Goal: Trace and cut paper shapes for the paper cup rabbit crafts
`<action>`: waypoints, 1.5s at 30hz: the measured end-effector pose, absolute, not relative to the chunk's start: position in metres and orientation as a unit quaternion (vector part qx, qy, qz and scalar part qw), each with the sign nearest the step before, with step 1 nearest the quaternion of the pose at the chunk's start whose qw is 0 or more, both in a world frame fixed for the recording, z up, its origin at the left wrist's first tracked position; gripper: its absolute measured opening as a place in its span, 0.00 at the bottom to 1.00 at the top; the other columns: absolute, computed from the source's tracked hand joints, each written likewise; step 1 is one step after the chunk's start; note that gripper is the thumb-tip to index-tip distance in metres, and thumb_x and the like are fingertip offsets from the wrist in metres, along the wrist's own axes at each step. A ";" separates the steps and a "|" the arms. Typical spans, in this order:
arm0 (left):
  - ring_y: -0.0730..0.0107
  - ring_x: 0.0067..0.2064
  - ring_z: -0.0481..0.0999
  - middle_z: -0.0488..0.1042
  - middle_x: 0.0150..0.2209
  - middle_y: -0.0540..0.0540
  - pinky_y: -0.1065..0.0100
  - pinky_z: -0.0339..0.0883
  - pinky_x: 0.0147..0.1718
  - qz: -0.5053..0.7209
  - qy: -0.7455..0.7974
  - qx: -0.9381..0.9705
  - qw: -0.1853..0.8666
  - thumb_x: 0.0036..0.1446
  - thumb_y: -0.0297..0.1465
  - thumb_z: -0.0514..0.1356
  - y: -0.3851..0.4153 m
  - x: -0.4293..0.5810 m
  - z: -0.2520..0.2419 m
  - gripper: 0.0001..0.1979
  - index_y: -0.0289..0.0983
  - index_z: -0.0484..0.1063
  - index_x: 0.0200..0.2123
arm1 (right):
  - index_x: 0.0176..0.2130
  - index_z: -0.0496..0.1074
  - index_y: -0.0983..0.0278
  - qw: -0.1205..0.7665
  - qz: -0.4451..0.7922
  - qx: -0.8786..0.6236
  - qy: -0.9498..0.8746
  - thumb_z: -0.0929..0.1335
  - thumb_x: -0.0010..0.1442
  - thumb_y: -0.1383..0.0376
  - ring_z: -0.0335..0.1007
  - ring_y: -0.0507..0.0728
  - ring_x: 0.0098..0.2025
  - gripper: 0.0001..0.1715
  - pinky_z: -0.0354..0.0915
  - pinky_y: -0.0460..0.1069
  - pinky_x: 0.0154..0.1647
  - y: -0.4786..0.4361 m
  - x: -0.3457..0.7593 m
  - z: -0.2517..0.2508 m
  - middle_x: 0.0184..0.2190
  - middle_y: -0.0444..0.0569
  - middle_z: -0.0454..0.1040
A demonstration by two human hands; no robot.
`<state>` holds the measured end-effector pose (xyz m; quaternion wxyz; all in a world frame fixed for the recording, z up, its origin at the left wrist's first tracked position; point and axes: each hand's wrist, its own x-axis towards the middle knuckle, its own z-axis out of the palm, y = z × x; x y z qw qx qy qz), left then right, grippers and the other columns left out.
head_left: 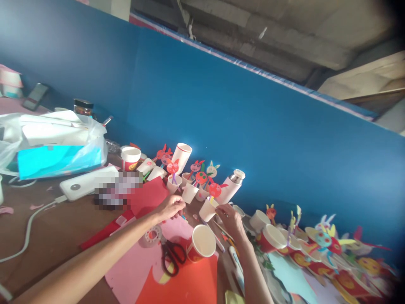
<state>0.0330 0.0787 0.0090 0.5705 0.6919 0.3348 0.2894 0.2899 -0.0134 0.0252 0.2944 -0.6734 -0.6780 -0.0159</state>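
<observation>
Head view, clock on the picture, 12 up: small white cup [206,211] sits between the two hands, about mid-frame. Key relation: it lies roughly 3 o'clock from the left hand [172,207], 10 from the right hand [230,220]. Right is nearer, fingertips at the rim's side; contact looks likely, can't confirm. Left is apart from it. Cup's long axis runs about 7 to 1, mouth toward 1; white thermos [226,192] leans the same way, so I read both as upright and the camera as rolled. Red rabbit cutout [215,189] shows above the mouth near 1, yellow strip [211,199] under it; can't tell if joined. Hands: left fingers curled in, thumb near index, can't tell if anything's between; right fingers bent, tips drawn together, can't tell if they pinch rim, strip or nothing. Edges, from the cup: second white cup [190,193] at 10, thermos between 1 and 2, blue partition [253,126] behind; large red-and-white cup [203,241] at 6, scissors [174,258] at 7, pen [218,241] at 5. Tightest around 12 to 2, I'd say. Most room at 8, where pink paper [177,228] lies flat.
</observation>
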 end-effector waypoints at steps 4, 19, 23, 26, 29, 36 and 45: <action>0.76 0.18 0.65 0.70 0.21 0.49 0.75 0.56 0.16 0.289 0.333 0.690 0.574 0.49 0.41 0.54 0.078 0.033 0.008 0.14 0.35 0.65 0.27 | 0.36 0.71 0.67 0.331 -0.004 -0.658 -0.677 0.64 0.63 0.63 0.70 0.52 0.34 0.09 0.67 0.51 0.37 -0.011 0.295 0.015 0.34 0.45 0.73; 0.78 0.17 0.62 0.69 0.19 0.51 0.74 0.55 0.16 0.280 0.351 0.674 0.587 0.47 0.40 0.54 0.077 0.034 0.015 0.13 0.35 0.64 0.27 | 0.44 0.69 0.66 0.385 -0.011 -0.646 -0.659 0.64 0.63 0.61 0.71 0.53 0.35 0.13 0.69 0.52 0.37 0.005 0.307 -0.014 0.37 0.47 0.73; 0.78 0.17 0.63 0.69 0.19 0.51 0.75 0.55 0.16 0.278 0.350 0.673 0.589 0.47 0.40 0.54 0.078 0.034 0.013 0.13 0.35 0.64 0.26 | 0.48 0.68 0.64 0.385 -0.018 -0.657 -0.648 0.65 0.60 0.62 0.72 0.55 0.36 0.16 0.68 0.51 0.38 -0.001 0.304 -0.013 0.36 0.48 0.75; 0.78 0.17 0.63 0.69 0.20 0.51 0.75 0.55 0.16 0.277 0.349 0.674 0.590 0.47 0.40 0.54 0.079 0.034 0.012 0.13 0.35 0.64 0.26 | 0.47 0.69 0.62 0.380 -0.020 -0.666 -0.642 0.64 0.58 0.63 0.73 0.56 0.36 0.17 0.67 0.48 0.37 -0.003 0.300 -0.011 0.35 0.48 0.76; 0.78 0.17 0.63 0.69 0.20 0.51 0.75 0.55 0.16 0.278 0.348 0.675 0.589 0.47 0.40 0.54 0.079 0.034 0.012 0.13 0.34 0.64 0.26 | 0.47 0.70 0.62 0.378 -0.024 -0.673 -0.635 0.63 0.57 0.62 0.73 0.57 0.37 0.19 0.67 0.48 0.37 -0.005 0.295 -0.007 0.36 0.48 0.77; 0.78 0.17 0.63 0.69 0.20 0.51 0.74 0.55 0.16 0.281 0.341 0.675 0.590 0.47 0.40 0.54 0.079 0.036 0.015 0.13 0.34 0.65 0.26 | 0.50 0.68 0.62 0.373 -0.018 -0.686 -0.624 0.64 0.56 0.61 0.73 0.57 0.35 0.21 0.66 0.48 0.36 -0.014 0.290 -0.001 0.34 0.47 0.76; 0.78 0.17 0.63 0.69 0.20 0.51 0.75 0.55 0.16 0.279 0.339 0.675 0.593 0.47 0.40 0.54 0.076 0.035 0.016 0.13 0.35 0.64 0.26 | 0.44 0.72 0.59 0.409 0.023 -0.674 -0.615 0.64 0.59 0.63 0.70 0.58 0.41 0.13 0.63 0.52 0.43 -0.006 0.276 -0.008 0.39 0.47 0.76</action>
